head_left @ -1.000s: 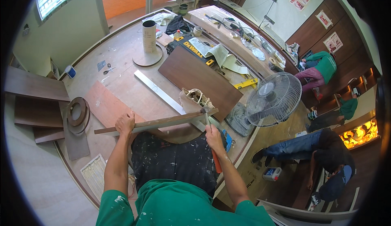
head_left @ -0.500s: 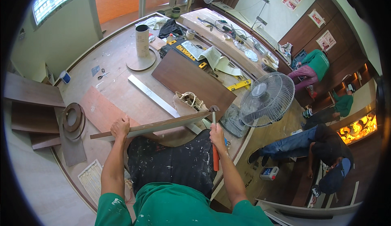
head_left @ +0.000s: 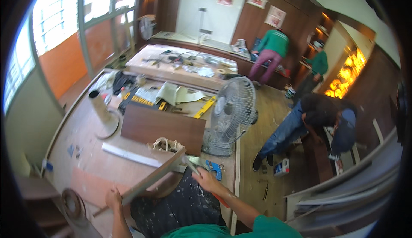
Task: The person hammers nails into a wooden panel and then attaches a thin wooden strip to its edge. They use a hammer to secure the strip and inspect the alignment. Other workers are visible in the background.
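A long narrow wooden board [head_left: 150, 176] slants across my lap, its far end beside a cloth bag [head_left: 166, 144]. My left hand [head_left: 114, 198] is closed around its near part. My right hand [head_left: 207, 181] grips a hammer [head_left: 221, 200] with an orange handle and a metal shaft. The hammer's head is blurred, close to the board's far end; whether they touch I cannot tell. Under the board lie my dark, paint-spotted trousers [head_left: 176, 203]. A blue tool [head_left: 214, 170] rests just beyond my right hand.
A standing fan [head_left: 234, 109] rises ahead on the right. Beyond the bag lie a brown panel [head_left: 161, 128], a white strip [head_left: 128, 153] and a yellow level [head_left: 205, 107]. A cardboard tube [head_left: 99, 107] stands left. Several people work on the right, one bending close by [head_left: 319, 113].
My view has swung up and to the right. The board now slants more steeply, and the hammer has tipped from upright to a slant, its head toward the left.
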Demonstrator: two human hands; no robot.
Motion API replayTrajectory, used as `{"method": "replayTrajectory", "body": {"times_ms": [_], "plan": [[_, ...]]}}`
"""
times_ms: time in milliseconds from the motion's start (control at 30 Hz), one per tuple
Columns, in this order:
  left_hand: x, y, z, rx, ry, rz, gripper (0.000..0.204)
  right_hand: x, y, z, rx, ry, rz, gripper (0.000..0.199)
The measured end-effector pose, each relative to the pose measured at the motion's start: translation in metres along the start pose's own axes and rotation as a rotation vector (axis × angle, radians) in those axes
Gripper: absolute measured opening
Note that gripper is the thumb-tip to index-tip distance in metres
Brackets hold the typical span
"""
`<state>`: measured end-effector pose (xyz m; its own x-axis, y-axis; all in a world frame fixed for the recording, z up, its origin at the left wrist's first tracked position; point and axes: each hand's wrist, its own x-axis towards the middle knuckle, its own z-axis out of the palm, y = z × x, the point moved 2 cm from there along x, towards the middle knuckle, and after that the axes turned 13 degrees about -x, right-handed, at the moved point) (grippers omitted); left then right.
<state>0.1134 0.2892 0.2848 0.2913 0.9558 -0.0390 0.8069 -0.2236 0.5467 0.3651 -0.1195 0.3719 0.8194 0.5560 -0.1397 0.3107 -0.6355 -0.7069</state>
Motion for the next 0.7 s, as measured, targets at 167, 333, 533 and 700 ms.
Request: {"method": "replayTrajectory", "body": {"times_ms": [167,333,533,700], "plan": [[0.013,-0.017,0.030,0.039,0.067,0.077,0.057,-0.106,-0.011,-0.012,-0.090,-0.169,-0.059,0.032],[0.033,-0.030,0.039,0.134,-0.083,0.134,0.069,-0.175,0.014,0.044,-0.169,-0.088,-0.324,0.027],[0.013,-0.030,0.027,0.003,-0.046,0.020,0.051,-0.173,0.028,0.054,-0.369,-0.218,-0.415,0.025],[0.013,-0.023,0.020,0.051,0.021,0.064,0.053,-0.138,-0.002,0.035,-0.326,-0.292,-0.457,0.031]]}}
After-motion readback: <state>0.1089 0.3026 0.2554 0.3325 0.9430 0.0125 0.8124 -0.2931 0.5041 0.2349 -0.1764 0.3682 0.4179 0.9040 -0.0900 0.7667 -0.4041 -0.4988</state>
